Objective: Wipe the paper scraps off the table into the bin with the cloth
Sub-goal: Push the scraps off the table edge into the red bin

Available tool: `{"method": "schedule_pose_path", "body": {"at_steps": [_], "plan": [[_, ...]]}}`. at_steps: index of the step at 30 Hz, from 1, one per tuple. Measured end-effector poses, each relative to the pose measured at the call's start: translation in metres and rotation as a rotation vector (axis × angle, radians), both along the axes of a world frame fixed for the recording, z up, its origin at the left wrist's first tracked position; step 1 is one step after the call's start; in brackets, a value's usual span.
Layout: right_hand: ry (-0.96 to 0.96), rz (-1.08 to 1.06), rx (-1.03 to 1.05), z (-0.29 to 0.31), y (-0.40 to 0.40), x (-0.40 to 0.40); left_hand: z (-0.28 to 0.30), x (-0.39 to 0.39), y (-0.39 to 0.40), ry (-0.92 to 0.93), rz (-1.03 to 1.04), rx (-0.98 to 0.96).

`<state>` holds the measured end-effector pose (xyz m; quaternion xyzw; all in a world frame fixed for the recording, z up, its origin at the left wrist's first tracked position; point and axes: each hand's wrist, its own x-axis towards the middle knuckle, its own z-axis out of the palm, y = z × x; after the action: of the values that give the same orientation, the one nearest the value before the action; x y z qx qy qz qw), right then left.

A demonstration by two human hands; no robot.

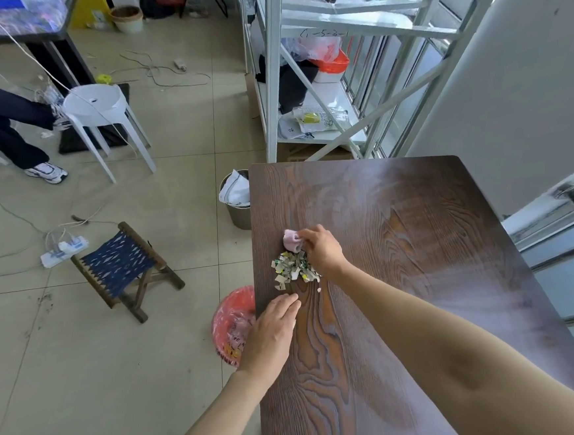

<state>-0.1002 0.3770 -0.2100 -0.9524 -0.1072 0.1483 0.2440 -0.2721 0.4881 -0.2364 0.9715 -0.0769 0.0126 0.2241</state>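
A pile of paper scraps [291, 267] lies near the left edge of the dark wooden table [401, 242]. My right hand [322, 249] is shut on a small pink cloth [292, 240], which sits just beyond the pile and touches it. My left hand [270, 332] rests flat on the table's left edge, fingers together, holding nothing. Below that edge on the floor stands a bin lined with a red bag [234, 324], partly hidden by my left hand and the table.
A second grey bin with a white bag [236, 200] stands by the table's far left corner. A small folding stool [124, 264] and a power strip [63, 252] sit on the floor to the left. A white shelf rack [305, 78] rises behind the table. A person's leg [4, 136] is at far left.
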Motion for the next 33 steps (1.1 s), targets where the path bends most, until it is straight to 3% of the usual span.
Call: {"method": "schedule_pose_path", "body": {"at_steps": [5, 10, 17, 25, 33], "plan": [[-0.038, 0.218, -0.018, 0.015, -0.008, -0.004, 0.000, 0.000, -0.003, 0.019, 0.013, 0.020], [-0.165, -0.094, 0.033, 0.016, -0.054, -0.003, 0.003, -0.009, -0.002, 0.037, -0.008, 0.015], [-0.014, -0.354, -0.009, 0.002, -0.051, -0.037, 0.007, -0.026, -0.005, 0.048, -0.025, 0.005], [0.058, -0.404, 0.045, 0.000, 0.000, -0.052, 0.010, -0.029, -0.010, 0.055, 0.013, 0.002], [0.041, -0.255, 0.068, 0.002, 0.015, -0.047, 0.006, -0.028, -0.014, 0.072, 0.057, -0.027]]}}
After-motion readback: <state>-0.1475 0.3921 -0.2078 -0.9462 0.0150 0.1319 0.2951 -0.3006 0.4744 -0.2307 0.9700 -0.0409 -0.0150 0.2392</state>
